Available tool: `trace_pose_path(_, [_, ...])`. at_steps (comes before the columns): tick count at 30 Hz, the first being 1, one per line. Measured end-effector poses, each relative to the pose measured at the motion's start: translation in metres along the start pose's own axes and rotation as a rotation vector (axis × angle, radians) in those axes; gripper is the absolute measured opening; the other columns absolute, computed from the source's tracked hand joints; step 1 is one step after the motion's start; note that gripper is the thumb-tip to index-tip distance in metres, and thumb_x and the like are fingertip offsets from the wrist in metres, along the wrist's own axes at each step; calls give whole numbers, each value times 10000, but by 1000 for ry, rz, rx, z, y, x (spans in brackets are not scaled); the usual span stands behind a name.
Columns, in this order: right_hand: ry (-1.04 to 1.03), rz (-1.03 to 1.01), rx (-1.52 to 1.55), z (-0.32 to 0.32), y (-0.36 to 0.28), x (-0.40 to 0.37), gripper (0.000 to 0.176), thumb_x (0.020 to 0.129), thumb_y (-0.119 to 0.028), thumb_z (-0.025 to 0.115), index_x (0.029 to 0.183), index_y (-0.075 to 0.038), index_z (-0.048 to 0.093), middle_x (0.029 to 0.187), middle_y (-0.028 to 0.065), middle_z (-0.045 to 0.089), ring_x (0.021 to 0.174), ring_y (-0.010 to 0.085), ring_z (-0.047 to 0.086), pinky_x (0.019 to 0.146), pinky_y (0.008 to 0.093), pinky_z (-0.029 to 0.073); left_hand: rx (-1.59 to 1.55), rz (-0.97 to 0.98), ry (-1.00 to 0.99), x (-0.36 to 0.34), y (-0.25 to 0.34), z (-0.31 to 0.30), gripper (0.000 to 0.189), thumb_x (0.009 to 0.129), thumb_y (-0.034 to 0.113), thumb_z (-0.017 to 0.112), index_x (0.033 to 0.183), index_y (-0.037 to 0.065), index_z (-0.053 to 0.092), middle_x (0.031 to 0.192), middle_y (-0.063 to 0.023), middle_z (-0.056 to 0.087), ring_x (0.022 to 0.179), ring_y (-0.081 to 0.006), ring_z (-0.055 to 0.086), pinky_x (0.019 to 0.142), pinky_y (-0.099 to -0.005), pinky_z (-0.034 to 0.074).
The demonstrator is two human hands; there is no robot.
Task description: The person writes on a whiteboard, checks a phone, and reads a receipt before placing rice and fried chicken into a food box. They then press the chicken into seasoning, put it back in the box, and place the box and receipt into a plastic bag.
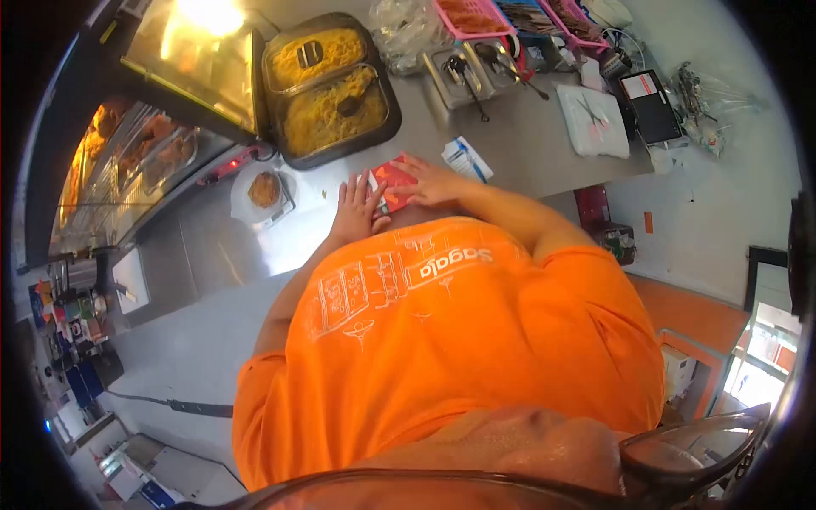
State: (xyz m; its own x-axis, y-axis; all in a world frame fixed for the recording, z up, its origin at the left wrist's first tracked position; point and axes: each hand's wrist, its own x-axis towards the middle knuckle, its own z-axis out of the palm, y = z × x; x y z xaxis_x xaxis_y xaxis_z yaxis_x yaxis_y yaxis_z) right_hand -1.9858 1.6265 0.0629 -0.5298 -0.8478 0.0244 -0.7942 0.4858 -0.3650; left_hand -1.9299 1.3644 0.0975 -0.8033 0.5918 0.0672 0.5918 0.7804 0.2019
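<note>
A small red and white flat item, perhaps a paper packet or box, lies at the near edge of the steel counter. My left hand rests against its left side with the fingers stretched out. From the right, my right hand lies over the item with its fingers extended, hiding part of it. Just beyond my right hand is a blue and white printed packet. To the left, a browned fried piece sits on a white sheet on what looks like a small scale.
A black tray of yellow food with two lids stands behind. Left is a lit glass display warmer. Farther right are metal containers with tongs, pink baskets, a white box with scissors and a dark tablet-like device.
</note>
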Motion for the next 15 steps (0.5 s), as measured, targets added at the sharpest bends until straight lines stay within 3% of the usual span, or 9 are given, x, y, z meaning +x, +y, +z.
trace_pose_path(1, [10,30,1,-3,-3,-3,473,936,-334,556,1404,-310,490,1593,120,135,1471,393,68,1161,499,227,26,-21,1,2,-1,8,760,843,503,629,1472,169,363,1513,-271,235,1360,-484,264,1096,-616,217])
trace_pose_path(2, [193,2,57,-6,-4,-10,431,936,-292,560,1356,-196,545,1507,146,322,1424,377,228,1124,500,281,48,-46,-7,0,0,15,767,837,510,631,1471,169,365,1508,-281,241,1355,-490,266,1089,-621,222])
trace_pose_path(5, [550,303,223,-64,-5,-60,346,910,-195,584,1243,-104,595,1286,118,539,1261,315,445,1059,464,341,135,-328,-77,8,23,17,784,815,496,653,1460,143,381,1487,-309,265,1336,-511,273,1070,-619,244])
trace_pose_path(7, [1003,443,161,-96,39,-100,208,936,-149,565,1116,-54,608,1051,90,617,1040,278,561,956,415,419,61,-507,-96,22,36,14,768,786,429,671,1428,96,416,1462,-323,296,1313,-518,291,1062,-610,253])
trace_pose_path(8, [1206,627,365,-104,71,-121,143,974,-142,526,1033,-35,601,1010,103,630,984,252,597,904,364,457,52,-564,-106,27,43,9,766,776,419,672,1421,88,424,1458,-324,301,1310,-517,291,1061,-612,251])
trace_pose_path(9, [1345,745,305,-104,124,-146,178,1000,-173,501,1023,-31,607,1026,107,628,973,226,611,870,341,471,46,-619,-121,31,49,6,765,766,409,673,1413,80,432,1453,-325,306,1307,-516,292,1060,-614,248])
trace_pose_path(10, [1392,924,363,-117,167,-163,227,1006,-204,495,1078,-18,604,995,98,631,940,229,616,867,341,475,38,-612,3,29,49,19,736,734,362,684,1368,64,457,1416,-332,319,1304,-511,278,1058,-618,241])
trace_pose_path(12, [1157,916,329,-119,261,-191,292,1011,-297,485,1121,-58,611,953,67,631,829,207,595,797,334,491,-14,-593,102,26,48,28,723,715,345,700,1334,53,467,1390,-327,322,1301,-502,273,1061,-611,240])
trace_pose_path(15, [828,1156,928,-139,296,-158,347,989,-418,503,1104,-118,633,1028,18,644,812,147,569,734,311,472,-31,-553,199,29,52,25,682,691,307,716,1276,46,481,1353,-307,323,1288,-485,283,1069,-599,238])
